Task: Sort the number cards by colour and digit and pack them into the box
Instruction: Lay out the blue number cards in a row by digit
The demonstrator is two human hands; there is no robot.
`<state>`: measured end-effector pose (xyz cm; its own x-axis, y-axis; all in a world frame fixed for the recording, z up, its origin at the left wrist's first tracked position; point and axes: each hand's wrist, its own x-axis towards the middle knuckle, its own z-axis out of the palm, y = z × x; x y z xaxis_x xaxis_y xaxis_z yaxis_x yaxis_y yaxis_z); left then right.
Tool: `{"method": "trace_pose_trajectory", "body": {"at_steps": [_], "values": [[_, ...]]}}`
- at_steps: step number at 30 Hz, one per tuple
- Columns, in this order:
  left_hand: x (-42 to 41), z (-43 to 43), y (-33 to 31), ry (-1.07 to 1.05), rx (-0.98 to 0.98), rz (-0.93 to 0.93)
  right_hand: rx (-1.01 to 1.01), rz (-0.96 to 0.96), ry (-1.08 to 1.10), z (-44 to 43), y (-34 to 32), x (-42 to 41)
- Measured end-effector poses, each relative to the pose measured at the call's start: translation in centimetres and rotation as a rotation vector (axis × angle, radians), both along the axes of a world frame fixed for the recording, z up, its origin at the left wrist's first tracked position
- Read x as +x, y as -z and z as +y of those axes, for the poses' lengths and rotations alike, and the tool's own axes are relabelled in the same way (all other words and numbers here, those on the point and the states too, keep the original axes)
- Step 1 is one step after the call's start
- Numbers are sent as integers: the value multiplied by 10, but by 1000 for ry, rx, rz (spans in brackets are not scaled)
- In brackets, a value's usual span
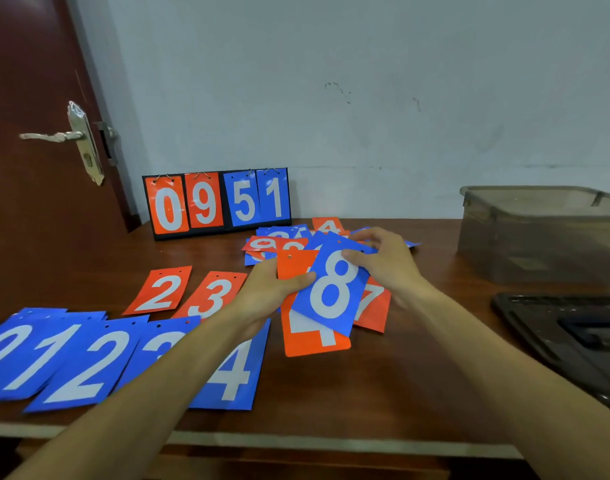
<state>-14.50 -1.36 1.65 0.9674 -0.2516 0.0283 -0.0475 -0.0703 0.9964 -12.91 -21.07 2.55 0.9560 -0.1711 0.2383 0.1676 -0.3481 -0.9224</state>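
My left hand (272,289) grips a fan of cards above the table: a blue 8 card (334,292) on top, an orange 4 card (314,336) under it and an orange 7 card (374,306) behind. My right hand (383,261) pinches the top edge of the blue 8. Blue cards 0 (5,355), 1 (44,358), 2 (85,365), 3 (158,344) and 4 (234,372) lie in a row at the front left. Orange 2 (160,291) and orange 3 (212,296) lie behind them. A loose pile of mixed cards (283,242) sits beyond my hands. The translucent box (539,233) stands at the right.
A flip scoreboard (217,202) reading 0 9 5 1 stands against the wall at the back. A dark lid (573,341) lies at the right front, below the box. A brown door with a metal handle (54,135) is at the left. The table's front edge (296,441) runs below my arms.
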Motion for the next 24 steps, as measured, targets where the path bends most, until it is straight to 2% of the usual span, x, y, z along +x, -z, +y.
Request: {"method": "trace_pose_trajectory", "body": {"at_steps": [5,9,12,15,18,20,24], "values": [[13,-8,13,-88,-114,118,-35,41,57,-31,5,6],[29,-16,16,-189,-189,162,52,160,76,-75,6,14],[40,-24,14,-189,-187,214,70,244,76,-99,9,14],[45,-38,15,-115,-87,265,49,284,41,-112,13,10],[42,-57,18,-12,72,283,-42,322,-42,-118,19,3],[38,-69,20,36,170,268,-171,334,-99,-119,23,-4],[41,-84,19,5,236,229,-426,320,-158,-120,28,-18]]}}
